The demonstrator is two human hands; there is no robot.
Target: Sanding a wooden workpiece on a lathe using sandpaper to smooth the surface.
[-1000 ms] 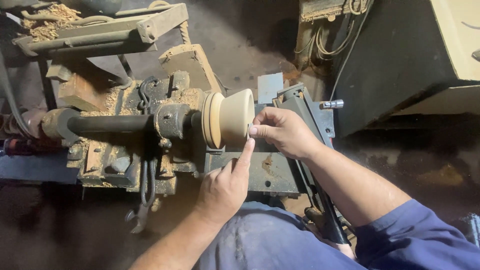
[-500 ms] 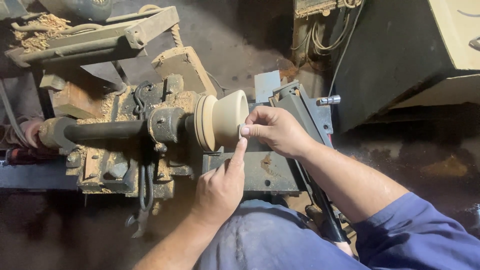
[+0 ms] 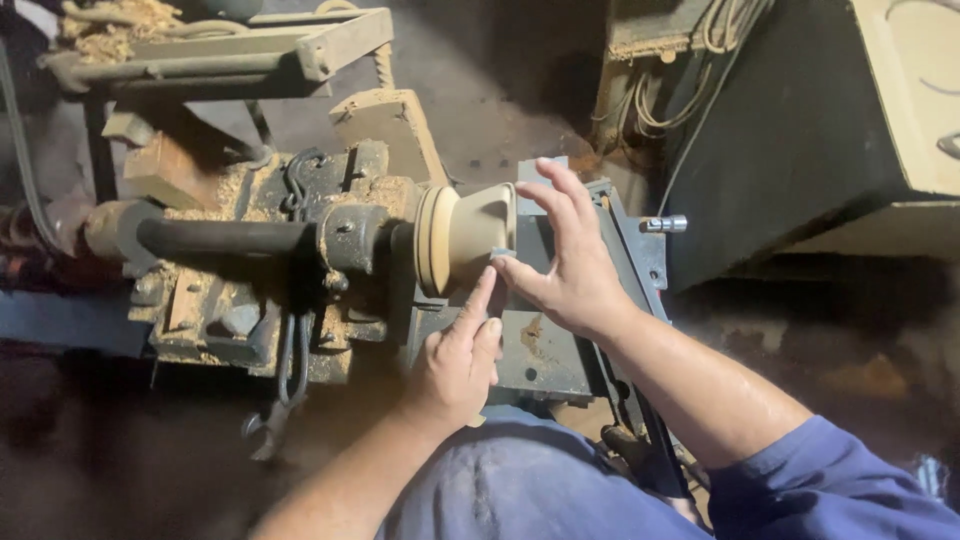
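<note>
**Pale wooden cup on the lathe, both hands at its rim**

Pale turned wood, a cup-shaped workpiece [image 3: 470, 238], sat mounted on the end of the lathe's dark spindle shaft [image 3: 225, 238], its open mouth facing right toward the grey metal tool rest [image 3: 620, 235]. The left hand [image 3: 458, 365] reached up from below with its index finger stretched out, the tip touching the lower edge of the workpiece's rim; the other fingers were curled in loosely and grasped nothing. The right hand [image 3: 570, 262] was at the mouth of the workpiece with fingers spread and raised, while thumb and forefinger pinched a small grey piece [image 3: 502, 253] against the rim; what that piece was could not be told. Sawdust lay caked over the rusty lathe body [image 3: 250, 300]. A metal hook [image 3: 292, 350] hung down from the machine's front. Blue cloth [image 3: 530, 480] covered the person's lap below the hands.
</note>
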